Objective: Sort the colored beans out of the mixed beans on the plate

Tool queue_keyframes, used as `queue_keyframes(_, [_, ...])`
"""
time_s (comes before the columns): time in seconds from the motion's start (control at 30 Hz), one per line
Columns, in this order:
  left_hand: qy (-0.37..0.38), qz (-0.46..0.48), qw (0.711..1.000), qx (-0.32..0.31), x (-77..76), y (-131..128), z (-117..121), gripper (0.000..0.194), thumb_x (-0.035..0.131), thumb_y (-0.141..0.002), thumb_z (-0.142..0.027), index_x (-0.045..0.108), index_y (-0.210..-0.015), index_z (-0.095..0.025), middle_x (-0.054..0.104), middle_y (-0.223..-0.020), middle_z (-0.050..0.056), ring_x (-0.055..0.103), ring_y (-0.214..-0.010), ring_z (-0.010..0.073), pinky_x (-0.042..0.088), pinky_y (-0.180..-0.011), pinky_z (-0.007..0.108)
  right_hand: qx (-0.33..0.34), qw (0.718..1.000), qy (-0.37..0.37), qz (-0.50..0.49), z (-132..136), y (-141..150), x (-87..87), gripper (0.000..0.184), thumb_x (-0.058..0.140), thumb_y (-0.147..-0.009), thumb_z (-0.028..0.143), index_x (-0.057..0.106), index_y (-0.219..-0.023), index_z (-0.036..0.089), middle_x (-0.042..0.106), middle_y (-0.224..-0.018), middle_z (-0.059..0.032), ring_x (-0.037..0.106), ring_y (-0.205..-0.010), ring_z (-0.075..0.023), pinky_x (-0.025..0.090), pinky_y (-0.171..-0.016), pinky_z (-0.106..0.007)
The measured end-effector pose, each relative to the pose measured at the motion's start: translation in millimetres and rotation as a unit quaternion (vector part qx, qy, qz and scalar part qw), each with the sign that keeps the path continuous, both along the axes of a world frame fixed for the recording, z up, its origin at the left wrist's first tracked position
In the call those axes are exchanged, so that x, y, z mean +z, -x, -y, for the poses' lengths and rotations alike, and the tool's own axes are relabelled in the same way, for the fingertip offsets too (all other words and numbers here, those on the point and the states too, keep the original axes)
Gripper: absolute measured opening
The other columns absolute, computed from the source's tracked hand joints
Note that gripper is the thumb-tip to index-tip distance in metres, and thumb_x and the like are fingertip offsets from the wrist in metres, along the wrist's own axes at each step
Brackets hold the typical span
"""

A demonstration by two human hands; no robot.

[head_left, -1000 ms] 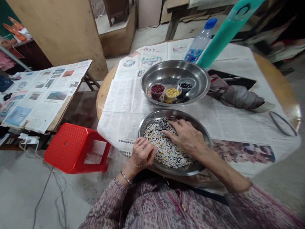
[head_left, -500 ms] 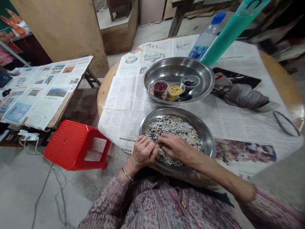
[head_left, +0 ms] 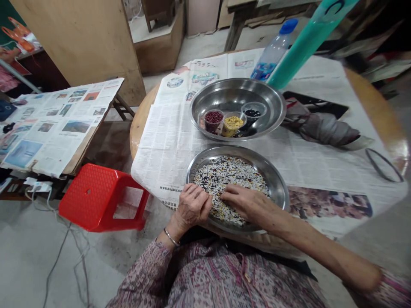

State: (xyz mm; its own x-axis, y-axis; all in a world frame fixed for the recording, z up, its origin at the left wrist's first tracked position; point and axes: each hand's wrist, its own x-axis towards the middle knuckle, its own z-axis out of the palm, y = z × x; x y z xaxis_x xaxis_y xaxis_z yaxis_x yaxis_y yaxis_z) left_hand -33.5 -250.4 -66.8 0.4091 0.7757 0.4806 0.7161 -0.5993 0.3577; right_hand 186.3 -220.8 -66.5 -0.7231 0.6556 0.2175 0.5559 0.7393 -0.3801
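A steel pan (head_left: 276, 184) near the table's front edge holds a spread of mixed white, black and yellow beans (head_left: 231, 175). My left hand (head_left: 192, 206) rests curled on the pan's near-left rim, fingers closed; what they hold is hidden. My right hand (head_left: 245, 202) lies on the beans at the pan's near side, fingertips pressed together low on the pile. Behind it a second steel pan (head_left: 272, 100) carries three small cups: red beans (head_left: 213, 117), yellow beans (head_left: 233, 122) and black beans (head_left: 252, 113).
Newspaper (head_left: 167, 141) covers the round wooden table. A water bottle (head_left: 272, 51) and a teal tube (head_left: 308, 40) stand behind the far pan; a grey folded umbrella (head_left: 324, 128) lies to the right. A red plastic stool (head_left: 99, 199) and a paper-covered side table (head_left: 58, 124) are at left.
My right hand drew back from the pan's middle to its near side beside my left hand, then shifted slightly right. The left hand stayed on the rim.
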Motion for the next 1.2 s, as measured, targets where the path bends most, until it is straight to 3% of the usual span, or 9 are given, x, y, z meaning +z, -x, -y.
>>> queue_keyframes(0.17, [-0.013,0.004,1.0,0.001,0.1,-0.2,-0.6,0.032,0.041,-0.1,-0.02,0.05,-0.069,-0.02,0.053,-0.066,0.002,0.053,-0.071,0.0175,0.044,-0.077,0.033,-0.136,0.988,-0.07,-0.016,-26.6,1.4,5.3,0.013,0.056,-0.093,0.024,0.067,-0.1,0.024,0.065,-0.098,-0.0065,0.062,-0.088,-0.021,0.05,-0.069,-0.032])
queue_keyframes(0.23, [-0.013,0.008,1.0,-0.001,-0.4,-0.2,-0.5,0.031,0.042,-0.099,-0.02,0.051,-0.07,-0.02,0.054,-0.067,0.002,0.054,-0.072,0.0179,0.045,-0.079,0.034,-0.16,0.985,-0.067,-0.009,-30.0,10.0,9.4,0.021,0.062,-0.092,0.036,0.066,-0.108,0.024,0.065,-0.104,-0.0089,0.061,-0.097,-0.0254,0.051,-0.073,-0.036])
queue_keyframes(0.3, [-0.01,0.01,1.0,-0.001,-1.2,-0.3,-0.3,0.029,0.043,-0.099,-0.02,0.052,-0.071,-0.019,0.055,-0.069,0.003,0.054,-0.074,0.0184,0.045,-0.08,0.034,-0.139,0.99,-0.037,0.006,-29.2,22.4,11.8,0.026,0.066,-0.089,0.038,0.065,-0.111,0.023,0.065,-0.106,-0.0102,0.059,-0.099,-0.0267,0.05,-0.073,-0.036])
queue_keyframes(0.43, [-0.025,0.025,0.999,-0.003,-3.1,-0.7,-0.8,0.029,0.044,-0.098,-0.02,0.052,-0.071,-0.019,0.055,-0.069,0.003,0.054,-0.073,0.0189,0.046,-0.078,0.034,-0.04,0.996,0.075,0.029,-25.7,42.4,11.8,0.008,0.057,-0.089,0.015,0.063,-0.09,0.019,0.062,-0.093,-0.0073,0.058,-0.083,-0.0182,0.046,-0.07,-0.029])
queue_keyframes(0.67, [-0.019,0.079,0.997,-0.008,-0.5,0.0,0.9,0.018,0.048,-0.099,-0.022,0.055,-0.083,-0.018,0.059,-0.078,0.004,0.058,-0.08,0.0196,0.05,-0.08,0.036,0.01,0.99,0.14,-0.023,-11.3,26.8,4.7,0.017,0.053,-0.086,0.007,0.064,-0.084,0.02,0.063,-0.086,-0.0039,0.058,-0.079,-0.0162,0.046,-0.074,-0.029])
queue_keyframes(0.77, [-0.019,0.136,0.991,-0.009,-0.9,1.7,2.8,0.012,0.053,-0.098,-0.029,0.056,-0.096,-0.018,0.063,-0.092,0.008,0.061,-0.092,0.022,0.052,-0.086,0.039,0.091,0.987,0.11,-0.068,4.7,23.5,0.3,0.021,0.051,-0.091,0.012,0.068,-0.1,0.021,0.067,-0.101,-0.006,0.062,-0.091,-0.0168,0.051,-0.082,-0.031])
queue_keyframes(0.87, [-0.023,0.149,0.989,-0.01,-3.0,2.5,3.3,0.014,0.055,-0.097,-0.031,0.056,-0.1,-0.017,0.063,-0.095,0.008,0.061,-0.097,0.0228,0.054,-0.087,0.04,0.122,0.991,0.022,-0.05,9.0,26.0,-0.9,0.022,0.049,-0.094,0.013,0.069,-0.099,0.02,0.069,-0.109,-0.0091,0.061,-0.099,-0.0202,0.053,-0.088,-0.037])
queue_keyframes(1.0, [-0.023,0.14,0.99,-0.012,-2.7,2.1,2.4,0.013,0.057,-0.096,-0.03,0.056,-0.098,-0.018,0.063,-0.092,0.007,0.062,-0.095,0.0226,0.054,-0.086,0.04,0.059,0.997,-0.041,0.006,-10.2,17.4,4.9,0.02,0.051,-0.091,0.012,0.069,-0.093,0.019,0.069,-0.102,-0.0099,0.06,-0.094,-0.0237,0.055,-0.08,-0.038])
queue_keyframes(1.2, [-0.023,0.144,0.989,-0.013,1.4,2.3,2.4,0.012,0.059,-0.095,-0.029,0.055,-0.095,-0.018,0.063,-0.09,0.007,0.061,-0.091,0.0219,0.053,-0.085,0.038,-0.153,0.985,-0.084,0.01,-41.3,-8.4,9.9,0.023,0.049,-0.095,0.018,0.07,-0.104,0.017,0.068,-0.111,-0.0138,0.059,-0.104,-0.0288,0.055,-0.087,-0.043])
